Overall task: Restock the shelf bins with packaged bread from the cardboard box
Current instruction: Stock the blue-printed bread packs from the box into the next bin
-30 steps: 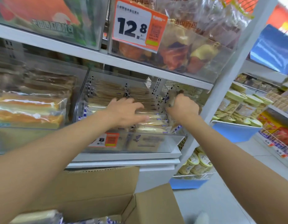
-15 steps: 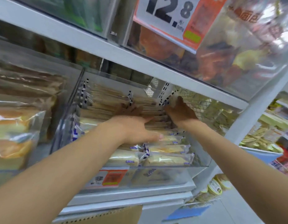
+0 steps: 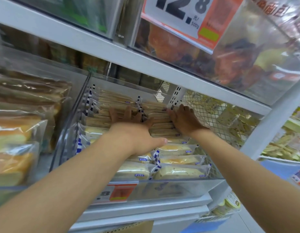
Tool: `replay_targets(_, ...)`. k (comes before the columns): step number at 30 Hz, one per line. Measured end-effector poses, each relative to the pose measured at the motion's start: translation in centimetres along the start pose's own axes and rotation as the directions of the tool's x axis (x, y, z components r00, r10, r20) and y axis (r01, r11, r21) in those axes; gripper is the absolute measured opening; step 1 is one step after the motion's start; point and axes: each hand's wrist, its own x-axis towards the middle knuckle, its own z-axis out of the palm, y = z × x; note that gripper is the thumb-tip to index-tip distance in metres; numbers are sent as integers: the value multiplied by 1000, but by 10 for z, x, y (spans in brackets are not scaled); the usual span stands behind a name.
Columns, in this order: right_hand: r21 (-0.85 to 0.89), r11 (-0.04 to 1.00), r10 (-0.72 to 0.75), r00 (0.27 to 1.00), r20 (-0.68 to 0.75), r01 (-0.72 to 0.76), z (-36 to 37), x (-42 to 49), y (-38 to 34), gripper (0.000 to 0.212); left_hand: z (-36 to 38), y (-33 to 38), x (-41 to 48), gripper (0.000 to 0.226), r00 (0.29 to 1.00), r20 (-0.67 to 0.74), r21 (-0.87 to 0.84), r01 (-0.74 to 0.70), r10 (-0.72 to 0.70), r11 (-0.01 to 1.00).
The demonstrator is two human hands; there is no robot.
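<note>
Packaged bread (image 3: 177,172): likely soft, light, crushable film packs, rowed in clear shelf bin (image 3: 179,189); left hand (image 3: 134,133) and right hand (image 3: 184,120) spread flat, pressing far rows; best held by long sides

Wrapped bread (image 3: 177,172), rows (seemingly two), clear bin (image 3: 179,190)

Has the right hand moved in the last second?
Yes. The right hand reached deeper into the clear bin, toward the slotted upright behind it.
</note>
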Motion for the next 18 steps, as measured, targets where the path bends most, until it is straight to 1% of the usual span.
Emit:
replay_targets(1, -15, 1000, -18, 999, 44, 18, 2, 3, 2, 69, -1, 0, 0, 87, 1000, 4, 0, 4, -4, 1000)
replay_targets(2, 33, 999, -14, 995, 94, 11, -2, 1, 0, 73, -1, 0, 0, 88, 1000, 9, 1, 6, -6, 1000)
replay_targets(3, 69, 998, -21, 993, 113, 13, -5, -1, -1, 80, -1, 0, -1, 88, 1000, 11, 4, 6, -6, 1000)
replay_targets(4, 114, 993, -19, 995, 93, 8, -7, -5, -1, 86, -1, 0, -1, 89, 1000, 13, 6, 5, -6, 1000)
replay_targets(5, 125, 991, -55, 998, 41, 49, -6, -5, 1, 89, 0, 1, -1, 89, 1000, 14, 10, 4, -5, 1000)
replay_targets(6, 108, 991, -79, 996, 27, 76, -5, -9, 0, 90, 0, 1, -1, 90, 1000, 14, 15, 6, -7, 1000)
replay_targets(7, 94, 990, -111, 992, 60, 105, -2, -9, 0, 91, 0, 0, -1, 91, 1000, 12, 16, 12, -12, 1000)
replay_targets(9, 138, 988, -98, 974, 205, 71, 0, -6, -1, 101, -1, 0, 0, 93, 1000, 9, 14, 20, -20, 1000)
replay_targets(10, 161, 986, -82, 969, 232, 44, 0, -4, -1, 105, -1, 0, 1, 93, 1000, 6, 14, 21, -21, 1000)
replay_targets(11, 177, 983, -79, 971, 225, 39, -1, 0, -1, 106, -1, 0, 1, 94, 1000, 2, 16, 23, -23, 1000)
replay_targets(13, 170, 984, -76, 985, 152, 50, -2, 0, 1, 96, 0, 0, 0, 94, 1000, 2, 32, 20, -20, 999)
replay_targets(15, 84, 990, -121, 988, 101, 113, 2, -7, 5, 82, 1, 0, 1, 95, 1000, -2, 47, 16, -16, 999)
replay_targets(17, -12, 983, -179, 974, 140, 183, 9, -12, 5, 71, 0, -1, 2, 95, 1000, -3, 43, 26, -26, 999)
replay_targets(18, -31, 982, -179, 971, 161, 187, 12, -13, 4, 69, -1, -1, 3, 95, 1000, 6, 39, 28, -28, 999)
